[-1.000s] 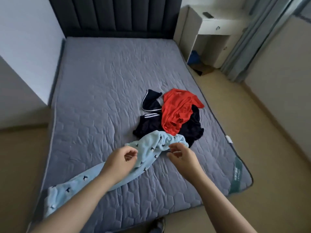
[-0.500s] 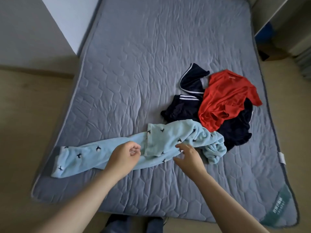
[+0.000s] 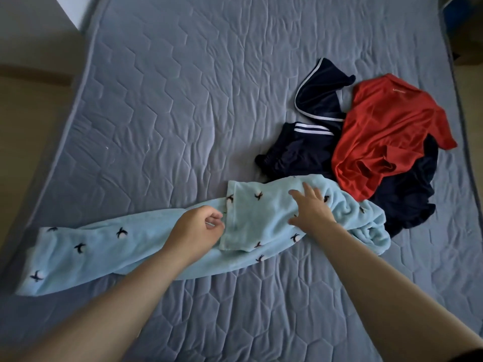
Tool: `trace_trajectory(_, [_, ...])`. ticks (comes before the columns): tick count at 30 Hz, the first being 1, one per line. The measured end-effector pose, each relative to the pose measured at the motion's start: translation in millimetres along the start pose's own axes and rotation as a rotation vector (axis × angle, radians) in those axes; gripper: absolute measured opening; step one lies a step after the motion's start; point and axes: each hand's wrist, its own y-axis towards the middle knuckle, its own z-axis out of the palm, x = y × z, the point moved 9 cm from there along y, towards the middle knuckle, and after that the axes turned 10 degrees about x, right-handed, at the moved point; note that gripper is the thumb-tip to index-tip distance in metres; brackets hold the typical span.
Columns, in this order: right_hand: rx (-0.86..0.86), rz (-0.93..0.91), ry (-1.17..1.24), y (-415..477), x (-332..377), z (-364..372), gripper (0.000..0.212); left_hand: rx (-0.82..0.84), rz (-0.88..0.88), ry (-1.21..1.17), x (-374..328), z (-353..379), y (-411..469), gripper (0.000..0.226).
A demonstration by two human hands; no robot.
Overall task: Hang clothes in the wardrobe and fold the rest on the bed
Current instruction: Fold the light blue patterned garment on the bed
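Observation:
A light blue fleece garment (image 3: 109,252) with small dark bird prints lies stretched across the near part of the grey quilted bed (image 3: 183,100). My left hand (image 3: 196,231) sits on its middle with fingers curled, and I cannot tell whether it pinches the fabric. My right hand (image 3: 311,207) lies flat with fingers spread on the garment's bunched right part. Behind it is a heap with a red shirt (image 3: 386,131) on top of dark navy clothes with white stripes (image 3: 305,145).
The mattress edge (image 3: 65,121) runs along the left, with beige floor beyond it. A white wall corner (image 3: 70,9) stands at the top left. Bare quilted mattress stretches across the far and left parts of the bed.
The view has dropped and come closer to the bed. My right hand slid up and to the right over the blue garment and flattened its fingers. The left hand stayed on the garment's middle.

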Motion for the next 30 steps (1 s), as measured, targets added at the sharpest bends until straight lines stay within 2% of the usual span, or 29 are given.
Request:
trace_trajectory(4, [-0.029,0.008,-0.076,27.7,-15.0,7.4,0.115,0.016,0.008,0.011,8.7,16.7,21.7,0.008])
trace_trajectory(7, [-0.046,0.021,-0.130,45.5,-26.1,11.1,0.122,0.028,-0.007,0.013,18.3,27.1,31.1,0.008])
trace_trajectory(9, [-0.049,0.049,-0.191,57.4,-28.4,11.7,0.103,0.029,-0.011,0.021,21.3,32.5,38.5,0.008])
trace_trajectory(11, [-0.046,0.043,-0.246,63.9,-23.7,11.5,0.061,0.022,-0.011,0.008,22.3,36.1,46.2,0.010])
trace_trajectory(13, [-0.064,0.009,-0.139,59.2,-20.5,12.2,0.026,0.014,-0.009,0.003,21.1,40.2,51.7,0.013])
trace_trajectory(14, [-0.077,-0.022,-0.037,51.0,-19.2,11.9,0.017,0.010,-0.008,0.006,19.3,42.9,53.0,0.014])
trace_trajectory(17, [-0.107,-0.116,0.236,13.7,-16.7,15.5,0.022,0.009,0.014,0.056,9.0,51.0,49.8,0.035])
trace_trajectory(21, [-0.167,-0.278,0.312,-53.6,-10.5,11.7,0.029,0.112,0.149,0.141,-23.3,64.7,40.8,0.089])
trace_trajectory(24, [-0.208,-0.355,0.352,-100.6,-4.3,-4.3,0.035,0.251,0.227,0.132,-50.1,81.7,25.5,0.103])
trace_trajectory(27, [-0.252,-0.407,0.418,-140.2,3.2,-25.8,0.032,0.274,0.293,0.145,-74.2,86.9,5.0,0.102])
trace_trajectory(30, [-0.288,-0.421,0.449,-169.2,4.3,-43.4,0.022,0.231,0.300,0.158,-92.7,78.0,-12.5,0.059])
